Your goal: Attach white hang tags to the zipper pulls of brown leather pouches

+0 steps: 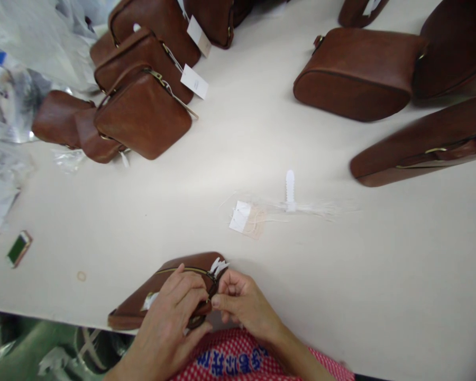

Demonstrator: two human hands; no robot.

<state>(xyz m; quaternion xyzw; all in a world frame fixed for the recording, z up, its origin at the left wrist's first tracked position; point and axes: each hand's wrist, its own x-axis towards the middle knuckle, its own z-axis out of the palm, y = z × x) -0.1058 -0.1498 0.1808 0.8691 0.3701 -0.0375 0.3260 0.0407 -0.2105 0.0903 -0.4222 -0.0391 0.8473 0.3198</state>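
Note:
A brown leather zip pouch (137,304) lies on its side at the table's near edge, its brass zip facing up. My left hand (176,309) lies across it, thumb and fingers gripping around the handle side. At the zip's right end my right hand (244,301) is closed, thumb and forefinger pinched by the pouch's corner; what sits between the fingertips is too small to make out. White paper wrapping (219,266) sticks up from the zip pull. Part of the handle is hidden under my fingers.
Beyond the pouch lie paper tags (241,217) and a bundle of white strings (317,208). Tagged brown pouches (145,114) stand back left beside clear plastic bags (43,42). More pouches (353,71) stand back right. A phone (19,248) lies at left.

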